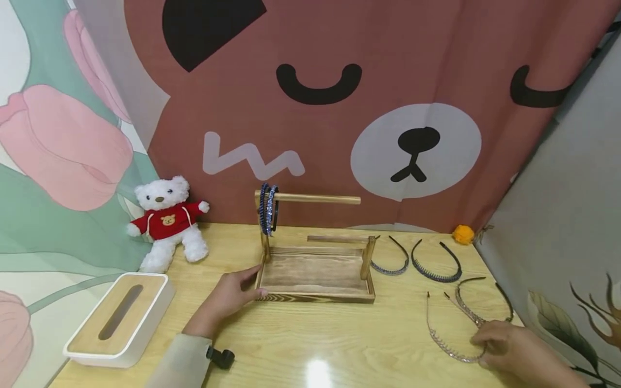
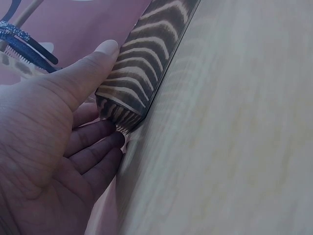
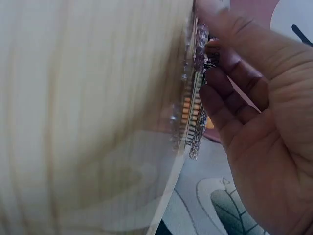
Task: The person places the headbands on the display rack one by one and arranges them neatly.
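A wooden headband rack [image 1: 315, 297] has a shallow tray base, a short post at the right and a tall left post bearing a horizontal bar [image 1: 320, 199]. Blue and dark headbands [image 1: 269, 210] hang at the bar's left end. My left hand [image 1: 227, 296] holds the tray's front left corner, thumb on the front and fingers round the side; the left wrist view shows the striped tray edge [image 2: 146, 58] beside the thumb. At the right, my right hand [image 1: 509, 347] pinches a jewelled headband [image 1: 448, 349], fingertips partly hiding it. Other headbands [image 1: 463, 304] overlap just behind it.
Two more headbands [image 1: 439, 277] lie right of the rack, one blue [image 1: 393, 271]. An orange ball-like object [image 1: 463, 234] sits at the back right corner. A white teddy bear [image 1: 167, 221] and a tissue box [image 1: 118, 318] stand at the left. A curtain hangs behind the table.
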Motion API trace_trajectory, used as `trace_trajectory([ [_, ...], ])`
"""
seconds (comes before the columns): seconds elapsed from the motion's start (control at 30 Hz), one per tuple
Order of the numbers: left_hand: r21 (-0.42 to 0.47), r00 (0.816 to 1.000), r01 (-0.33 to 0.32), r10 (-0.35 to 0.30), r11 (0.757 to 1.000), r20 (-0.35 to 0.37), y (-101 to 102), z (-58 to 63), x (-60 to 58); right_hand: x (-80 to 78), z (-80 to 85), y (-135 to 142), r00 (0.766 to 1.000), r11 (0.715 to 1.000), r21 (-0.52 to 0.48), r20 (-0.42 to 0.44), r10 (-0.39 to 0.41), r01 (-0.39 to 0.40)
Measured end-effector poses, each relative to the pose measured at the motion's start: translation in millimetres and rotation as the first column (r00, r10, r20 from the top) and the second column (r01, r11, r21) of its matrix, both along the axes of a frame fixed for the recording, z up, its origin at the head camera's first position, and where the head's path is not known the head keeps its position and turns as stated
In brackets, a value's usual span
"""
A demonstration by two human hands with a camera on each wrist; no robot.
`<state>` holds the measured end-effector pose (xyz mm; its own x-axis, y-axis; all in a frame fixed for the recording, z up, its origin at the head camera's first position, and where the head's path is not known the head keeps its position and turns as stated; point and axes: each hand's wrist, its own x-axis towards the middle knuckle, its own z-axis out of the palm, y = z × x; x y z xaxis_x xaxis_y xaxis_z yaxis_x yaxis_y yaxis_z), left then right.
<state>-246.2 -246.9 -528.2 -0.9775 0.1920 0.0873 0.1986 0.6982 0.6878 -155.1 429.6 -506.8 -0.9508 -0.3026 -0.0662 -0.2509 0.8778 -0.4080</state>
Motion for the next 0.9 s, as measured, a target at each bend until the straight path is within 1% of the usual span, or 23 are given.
trace_trajectory([
  [0.07,-0.002,1.000,0.008,-0.009,1.000,-0.008,-0.1,1.0,-2.0,1.3,-5.9,1.2,0.997,0.996,-0.038,-0.013,0.075,-0.075],
  [0.13,-0.007,1.000,0.018,-0.018,1.000,-0.012,0.3,2.2,-3.4,3.0,-11.6,1.7,0.985,0.988,-0.055,-0.106,0.135,-0.141],
  [0.17,-0.010,1.000,0.021,-0.021,1.000,-0.011,0.4,2.7,-3.7,3.1,-13.1,1.0,0.980,0.985,-0.069,-0.129,0.149,-0.159],
  [0.23,-0.011,1.000,0.022,-0.022,1.000,-0.005,0.6,3.2,-3.9,1.6,-16.4,-2.4,0.958,0.974,-0.084,-0.215,0.188,-0.209],
  [0.3,-0.006,1.000,0.015,-0.015,1.000,0.006,0.5,3.0,-2.9,-1.3,-17.1,-8.5,0.939,0.964,-0.096,-0.266,0.217,-0.250],
  [0.37,0.004,1.000,0.007,-0.007,1.000,0.011,0.2,2.0,-1.3,-5.1,-15.1,-16.9,0.933,0.955,-0.109,-0.269,0.240,-0.277],
  [0.43,0.011,1.000,0.004,-0.004,1.000,0.008,-0.2,0.7,-0.3,-9.4,-13.1,-26.8,0.920,0.939,-0.122,-0.277,0.279,-0.321],
  [0.5,0.013,1.000,-0.001,0.001,1.000,0.003,-0.4,-0.7,0.0,-12.7,-10.1,-37.2,0.919,0.924,-0.143,-0.235,0.317,-0.355],
  [0.63,0.011,1.000,0.002,-0.002,1.000,0.000,-0.3,-3.3,0.7,-15.5,-7.9,-59.1,0.904,0.897,-0.169,-0.209,0.372,-0.408],
  [0.8,0.012,1.000,0.007,-0.007,1.000,0.000,0.4,-2.1,1.3,-15.1,-6.4,-80.6,0.907,0.881,-0.227,-0.187,0.378,-0.414],
  [0.87,0.011,1.000,0.009,-0.009,1.000,-0.001,0.8,-0.7,1.4,-15.3,-5.1,-86.1,0.911,0.878,-0.254,-0.195,0.364,-0.405],
  [0.9,0.010,1.000,0.010,-0.010,1.000,-0.002,1.1,-0.1,1.3,-15.0,-3.8,-87.5,0.918,0.880,-0.272,-0.192,0.346,-0.388],
])
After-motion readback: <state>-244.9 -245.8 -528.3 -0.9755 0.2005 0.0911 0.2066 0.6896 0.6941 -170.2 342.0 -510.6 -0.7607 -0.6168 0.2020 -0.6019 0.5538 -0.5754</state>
